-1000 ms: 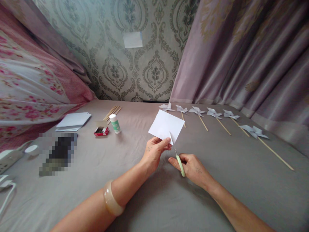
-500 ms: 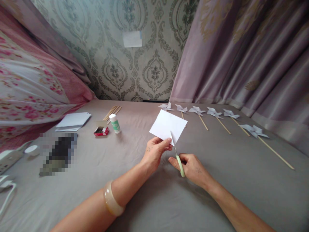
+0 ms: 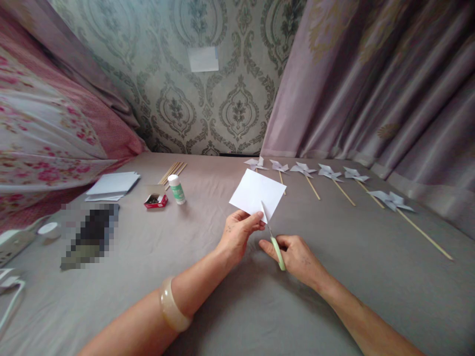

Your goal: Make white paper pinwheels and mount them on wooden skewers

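My left hand [image 3: 239, 230] pinches the lower corner of a white sheet of paper [image 3: 256, 193], which is held up above the cloth-covered surface. In my right hand [image 3: 297, 257] is a pair of scissors [image 3: 278, 253] with light green handles. The scissor blades reach into the paper near its lower corner, close beside my left thumb. My right fingers wrap round the handles and are partly hidden behind them.
Several paper pinwheels on sticks [image 3: 391, 200] lie in a row at the right. Toward the left are a white-capped bottle [image 3: 176, 190], a small red box of dark bits [image 3: 156, 201], wooden sticks [image 3: 172, 173], stacked paper [image 3: 112, 186] and a power strip [image 3: 15, 242].
The paper's right corner has shifted slightly left and the scissor handles slightly right. Both hands stay almost where they were.
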A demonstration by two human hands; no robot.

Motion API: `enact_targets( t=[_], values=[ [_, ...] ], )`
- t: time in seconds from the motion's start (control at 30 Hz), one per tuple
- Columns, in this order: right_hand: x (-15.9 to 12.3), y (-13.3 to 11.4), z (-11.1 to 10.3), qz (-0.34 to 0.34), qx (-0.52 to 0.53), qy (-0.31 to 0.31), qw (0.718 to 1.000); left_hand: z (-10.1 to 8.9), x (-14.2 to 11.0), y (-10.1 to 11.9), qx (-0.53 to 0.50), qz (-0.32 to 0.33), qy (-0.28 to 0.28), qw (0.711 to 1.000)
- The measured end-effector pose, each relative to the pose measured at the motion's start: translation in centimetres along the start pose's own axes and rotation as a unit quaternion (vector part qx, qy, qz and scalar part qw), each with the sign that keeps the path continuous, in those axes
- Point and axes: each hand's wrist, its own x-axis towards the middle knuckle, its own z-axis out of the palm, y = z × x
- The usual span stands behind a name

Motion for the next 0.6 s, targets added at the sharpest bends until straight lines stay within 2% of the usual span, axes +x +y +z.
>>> enact_targets(
  t=[0.6],
  values=[
    [0.08,0.31,0.01,-0.01,-0.009,0.008,1.0,-0.01,0.07,-0.07,-0.004,-0.003,0.015,1.0]
  ],
)
